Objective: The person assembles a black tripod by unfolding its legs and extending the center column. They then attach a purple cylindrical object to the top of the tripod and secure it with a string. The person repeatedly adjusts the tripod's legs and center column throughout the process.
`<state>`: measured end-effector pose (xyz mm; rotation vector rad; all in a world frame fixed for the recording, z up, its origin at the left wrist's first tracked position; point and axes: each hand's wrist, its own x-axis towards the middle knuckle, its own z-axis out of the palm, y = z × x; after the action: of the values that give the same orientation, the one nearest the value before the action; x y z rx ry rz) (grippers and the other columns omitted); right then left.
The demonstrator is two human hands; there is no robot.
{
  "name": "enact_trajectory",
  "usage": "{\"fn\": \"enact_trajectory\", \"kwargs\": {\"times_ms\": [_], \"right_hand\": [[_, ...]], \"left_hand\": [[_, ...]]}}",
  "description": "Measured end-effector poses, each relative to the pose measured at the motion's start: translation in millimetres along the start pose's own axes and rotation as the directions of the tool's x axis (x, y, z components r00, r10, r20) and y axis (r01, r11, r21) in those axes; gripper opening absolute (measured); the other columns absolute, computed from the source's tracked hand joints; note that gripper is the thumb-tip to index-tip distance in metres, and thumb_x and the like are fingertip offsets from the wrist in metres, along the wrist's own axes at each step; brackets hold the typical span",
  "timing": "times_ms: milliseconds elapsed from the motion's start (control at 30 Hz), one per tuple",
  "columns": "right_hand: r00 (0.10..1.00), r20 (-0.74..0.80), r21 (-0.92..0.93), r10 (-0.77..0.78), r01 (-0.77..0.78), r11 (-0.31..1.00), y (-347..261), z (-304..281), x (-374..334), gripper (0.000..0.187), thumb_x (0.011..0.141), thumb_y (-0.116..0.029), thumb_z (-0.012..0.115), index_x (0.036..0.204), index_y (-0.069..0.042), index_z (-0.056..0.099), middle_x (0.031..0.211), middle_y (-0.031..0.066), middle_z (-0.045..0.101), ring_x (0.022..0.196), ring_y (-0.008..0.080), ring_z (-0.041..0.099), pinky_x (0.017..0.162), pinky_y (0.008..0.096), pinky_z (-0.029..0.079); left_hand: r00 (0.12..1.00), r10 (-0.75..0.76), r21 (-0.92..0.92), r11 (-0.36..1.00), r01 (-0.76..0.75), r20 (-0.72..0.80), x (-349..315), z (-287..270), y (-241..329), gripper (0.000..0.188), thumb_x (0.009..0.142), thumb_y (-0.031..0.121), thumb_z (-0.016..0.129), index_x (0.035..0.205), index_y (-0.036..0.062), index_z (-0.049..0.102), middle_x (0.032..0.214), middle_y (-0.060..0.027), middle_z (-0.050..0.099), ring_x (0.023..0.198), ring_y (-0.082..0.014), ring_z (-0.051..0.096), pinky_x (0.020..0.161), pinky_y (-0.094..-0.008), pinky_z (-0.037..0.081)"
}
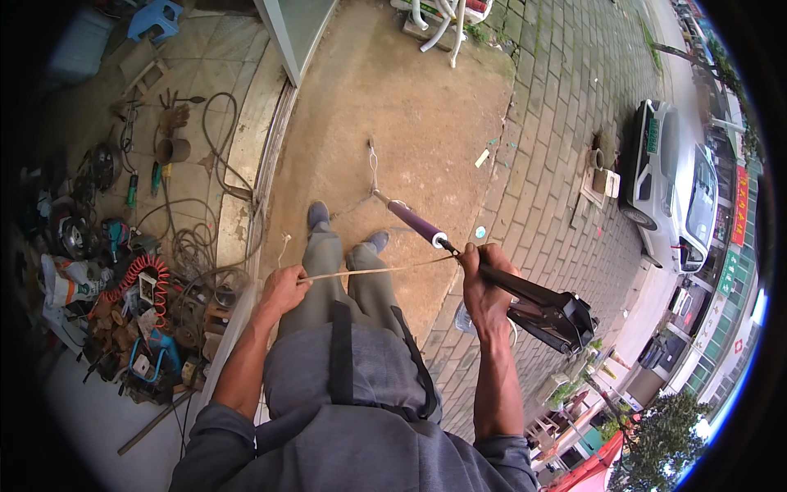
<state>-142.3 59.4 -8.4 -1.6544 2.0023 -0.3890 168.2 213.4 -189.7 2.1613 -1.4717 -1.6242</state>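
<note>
My left hand (pixel 284 289), in front of my left thigh, pinches one end of a thin tan strip (pixel 361 273). The strip runs taut across my legs to my right hand (pixel 487 285). That hand is closed round the neck of a black fork-shaped piece (pixel 557 316), whose two arms point away to the right. A dark purple cylinder (pixel 416 223) with a white ring at its near end lines up with the black neck just beyond my fingers. From its far end a thin rod leads to a wire loop (pixel 374 168). How these parts join inside my grip is hidden.
Tools, red coiled hose (pixel 131 279) and cables crowd the floor at left, beyond a door track (pixel 266 164). A blue stool (pixel 156 20) stands far left. Brick paving (pixel 549 139) stretches right towards a parked white car (pixel 672 189). White pipes (pixel 443 29) lie at the top.
</note>
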Motion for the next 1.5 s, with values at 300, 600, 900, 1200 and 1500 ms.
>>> {"fn": "enact_trajectory", "kwargs": {"times_ms": [300,600,900,1200,1500], "right_hand": [[0.991,-0.114,0.077,-0.065,0.074,0.994,8,8,-6,0.02,0.092,-0.009,0.075,0.08,0.004,0.065,0.059,0.0148,0.06,0.05,0.0175,0.058,0.05,0.0334,0.045],[0.987,-0.136,0.098,-0.088,0.101,0.99,16,12,-4,0.02,0.092,-0.009,0.075,0.079,0.003,0.065,0.059,0.014,0.061,0.05,0.0171,0.057,0.049,0.0326,0.044],[0.989,-0.146,0.16,-0.021,0.044,0.986,22,18,-6,0.022,0.092,-0.011,0.075,0.079,0.003,0.064,0.057,0.012,0.059,0.05,0.0134,0.052,0.048,0.032,0.042],[0.987,-0.154,0.095,-0.042,0.057,0.994,16,17,-5,0.022,0.092,-0.012,0.074,0.081,0.003,0.064,0.058,0.0139,0.06,0.049,0.0169,0.055,0.048,0.034,0.042],[0.987,-0.16,-0.006,0.006,-0.007,1.0,1,9,-6,0.019,0.089,-0.013,0.074,0.077,-0.001,0.065,0.065,0.0193,0.066,0.054,0.0317,0.066,0.051,0.0414,0.048]], "left_hand": [[0.999,0.05,-0.016,0.999,-0.05,0.007,6,10,-9,0.025,0.089,0.023,0.072,0.096,-0.0004,0.07,0.09,-0.0221,0.073,0.088,-0.0405,0.071,0.079,-0.0475,0.055],[0.997,0.073,0.032,0.997,-0.074,0.041,12,10,-9,0.027,0.089,0.026,0.07,0.095,-0.0005,0.071,0.092,-0.0216,0.073,0.09,-0.0409,0.07,0.083,-0.0481,0.054],[0.997,0.069,0.008,0.998,-0.069,0.046,13,5,-8,0.025,0.088,0.025,0.07,0.095,0.0003,0.072,0.094,-0.0213,0.073,0.093,-0.0393,0.069,0.085,-0.0469,0.053],[0.993,0.119,0.003,0.993,-0.119,0.021,15,2,-11,0.025,0.088,0.024,0.07,0.096,0.0007,0.072,0.094,-0.0213,0.073,0.091,-0.0399,0.07,0.083,-0.047,0.054],[0.994,0.084,0.05,0.995,-0.087,0.063,14,-22,1,0.027,0.09,0.027,0.07,0.099,0.0022,0.074,0.088,-0.0216,0.073,0.087,-0.0403,0.071,0.079,-0.0473,0.055]]}}
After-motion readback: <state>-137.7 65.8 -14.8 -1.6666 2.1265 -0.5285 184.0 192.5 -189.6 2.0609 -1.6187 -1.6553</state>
